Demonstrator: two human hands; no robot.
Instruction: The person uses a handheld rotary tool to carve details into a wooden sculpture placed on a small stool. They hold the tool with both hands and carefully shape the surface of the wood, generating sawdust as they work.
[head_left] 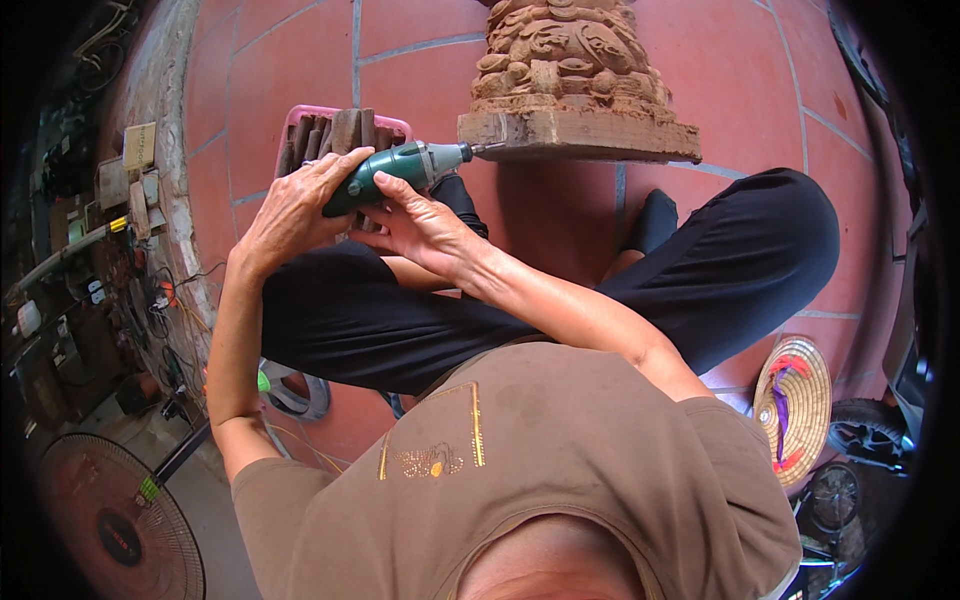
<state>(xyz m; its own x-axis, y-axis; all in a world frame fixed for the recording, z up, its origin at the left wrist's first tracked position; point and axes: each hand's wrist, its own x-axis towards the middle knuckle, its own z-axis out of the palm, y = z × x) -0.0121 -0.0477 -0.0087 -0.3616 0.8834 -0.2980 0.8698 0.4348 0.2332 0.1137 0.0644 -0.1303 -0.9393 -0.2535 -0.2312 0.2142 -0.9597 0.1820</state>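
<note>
Between my two hands is a green and grey rotary tool (392, 172), its thin metal bit pointing right. My left hand (300, 205) wraps round the rear of its body from the left. My right hand (420, 225) grips it from below and the near side, thumb laid along the body. Just past the bit stands a carved brown wooden piece (570, 60) on a square wooden base (590, 135). The bit's tip appears close to the base's left corner; whether it touches, I cannot tell.
A pink tray (297, 115) of wooden-handled tools lies beyond my hands. My crossed legs (700, 260) rest on red floor tiles (420, 90). A fan (120, 535) stands at lower left, a woven hat (795, 412) at right. Cables and clutter line the left ledge (150, 230).
</note>
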